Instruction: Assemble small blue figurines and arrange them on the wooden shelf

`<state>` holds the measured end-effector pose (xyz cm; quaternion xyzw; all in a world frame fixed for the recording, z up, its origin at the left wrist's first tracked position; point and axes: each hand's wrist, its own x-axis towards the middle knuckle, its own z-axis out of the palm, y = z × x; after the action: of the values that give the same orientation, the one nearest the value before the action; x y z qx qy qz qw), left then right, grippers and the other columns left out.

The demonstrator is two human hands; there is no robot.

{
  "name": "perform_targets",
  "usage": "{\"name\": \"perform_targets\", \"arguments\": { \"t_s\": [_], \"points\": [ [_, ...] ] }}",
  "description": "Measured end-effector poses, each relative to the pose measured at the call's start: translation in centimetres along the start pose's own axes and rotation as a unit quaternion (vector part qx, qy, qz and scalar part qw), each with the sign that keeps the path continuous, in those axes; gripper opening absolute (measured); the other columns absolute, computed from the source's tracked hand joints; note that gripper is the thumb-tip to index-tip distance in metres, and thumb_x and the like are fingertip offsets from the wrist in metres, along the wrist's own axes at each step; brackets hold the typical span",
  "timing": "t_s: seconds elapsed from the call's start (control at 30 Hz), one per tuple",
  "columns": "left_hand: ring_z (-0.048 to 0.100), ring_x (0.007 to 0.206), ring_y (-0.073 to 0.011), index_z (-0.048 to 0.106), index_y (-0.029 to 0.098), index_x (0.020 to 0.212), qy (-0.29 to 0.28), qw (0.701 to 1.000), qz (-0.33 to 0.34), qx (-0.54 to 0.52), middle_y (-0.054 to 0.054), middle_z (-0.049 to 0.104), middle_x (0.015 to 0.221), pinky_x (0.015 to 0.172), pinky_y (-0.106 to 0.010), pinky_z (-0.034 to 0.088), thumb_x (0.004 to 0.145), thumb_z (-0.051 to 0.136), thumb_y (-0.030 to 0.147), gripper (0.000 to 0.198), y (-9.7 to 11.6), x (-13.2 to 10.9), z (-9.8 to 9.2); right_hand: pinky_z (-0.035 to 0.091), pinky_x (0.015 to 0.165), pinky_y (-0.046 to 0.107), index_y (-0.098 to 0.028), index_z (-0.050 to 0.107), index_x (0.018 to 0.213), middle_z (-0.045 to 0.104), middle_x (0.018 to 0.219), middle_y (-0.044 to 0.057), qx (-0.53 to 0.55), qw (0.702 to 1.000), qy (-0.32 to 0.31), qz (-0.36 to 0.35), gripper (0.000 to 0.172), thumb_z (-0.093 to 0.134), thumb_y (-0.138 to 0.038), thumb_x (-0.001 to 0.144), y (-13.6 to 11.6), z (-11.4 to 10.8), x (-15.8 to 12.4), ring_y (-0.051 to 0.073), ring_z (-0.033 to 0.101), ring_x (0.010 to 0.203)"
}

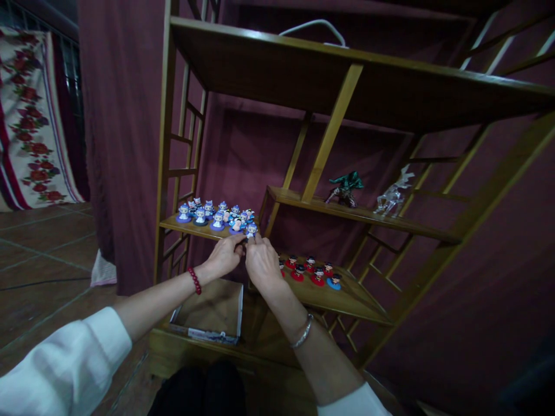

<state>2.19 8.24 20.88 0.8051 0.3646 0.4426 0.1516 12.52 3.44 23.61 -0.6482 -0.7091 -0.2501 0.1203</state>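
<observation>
A small figurine (251, 230) with a blue-purple top and white body stands upright between my hands at the right end of the upper left shelf. My right hand (263, 261) is closed on it from the right, its fingertips partly hidden behind the knuckles. From the left, my left hand (224, 256) reaches the figurine's base with curled fingers, thumb and forefinger near each other. Just behind lie several similar blue and white figurines (218, 220) on round bases, grouped on the shelf (172, 223).
Red-based figurines (298, 273) and a blue-based one (334, 282) stand on the lower right shelf (359, 301). Above them are a dark green figure (346, 189) and a clear deer-like figure (394, 195). An open shallow box (207, 306) lies below my hands. A wooden divider (332, 136) rises nearby.
</observation>
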Motion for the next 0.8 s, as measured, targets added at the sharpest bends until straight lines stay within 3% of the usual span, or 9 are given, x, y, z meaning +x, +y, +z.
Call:
{"name": "perform_targets", "arguments": {
  "t_s": [0.2, 0.4, 0.63, 0.8],
  "points": [
    [0.052, 0.11, -0.0175, 0.058, 0.015, 0.11, 0.016, 1.0, 0.002, 0.018, -0.006, 0.06, 0.115, 0.098, -0.031, 0.038, 0.074, 0.044, 0.01, 0.039, -0.5, -0.2, 0.0, 0.046, 0.07, 0.031, -0.006, 0.056, 0.105, 0.057, 0.107, 0.02, -0.013, 1.0, 0.011, 0.001, 0.03, 0.032, -0.01, 0.086, -0.4, -0.1, -0.7, 0.023, 0.054, 0.09],
    [0.053, 0.11, -0.0171, 0.058, 0.014, 0.111, 0.023, 0.999, 0.011, 0.032, -0.007, 0.06, 0.116, 0.1, -0.03, 0.037, 0.074, 0.042, 0.008, 0.041, -1.1, -0.3, 0.0, 0.045, 0.075, 0.031, -0.01, 0.057, 0.102, 0.06, 0.101, 0.015, -0.003, 0.999, 0.05, -0.023, 0.029, 0.032, -0.014, 0.088, 0.0, 0.7, -0.9, 0.021, 0.052, 0.094],
    [0.051, 0.111, -0.0178, 0.06, 0.007, 0.108, 0.044, 0.996, 0.024, 0.071, -0.011, 0.058, 0.117, 0.101, -0.029, 0.036, 0.073, 0.039, 0.007, 0.04, -0.9, -0.2, -0.1, 0.044, 0.079, 0.03, -0.003, 0.052, 0.112, 0.058, 0.108, 0.018, -0.005, 0.999, 0.045, -0.024, 0.033, 0.032, -0.014, 0.088, -0.1, 0.9, -0.6, 0.021, 0.051, 0.098],
    [0.051, 0.112, -0.0177, 0.06, 0.01, 0.107, 0.048, 0.996, 0.026, 0.075, -0.01, 0.058, 0.117, 0.1, -0.031, 0.037, 0.072, 0.04, 0.006, 0.041, -1.4, -0.2, 0.1, 0.044, 0.078, 0.031, -0.004, 0.055, 0.108, 0.058, 0.105, 0.02, 0.009, 1.0, 0.024, -0.011, 0.031, 0.033, -0.014, 0.087, -0.3, 0.9, 0.0, 0.022, 0.051, 0.097]
  ]
}}
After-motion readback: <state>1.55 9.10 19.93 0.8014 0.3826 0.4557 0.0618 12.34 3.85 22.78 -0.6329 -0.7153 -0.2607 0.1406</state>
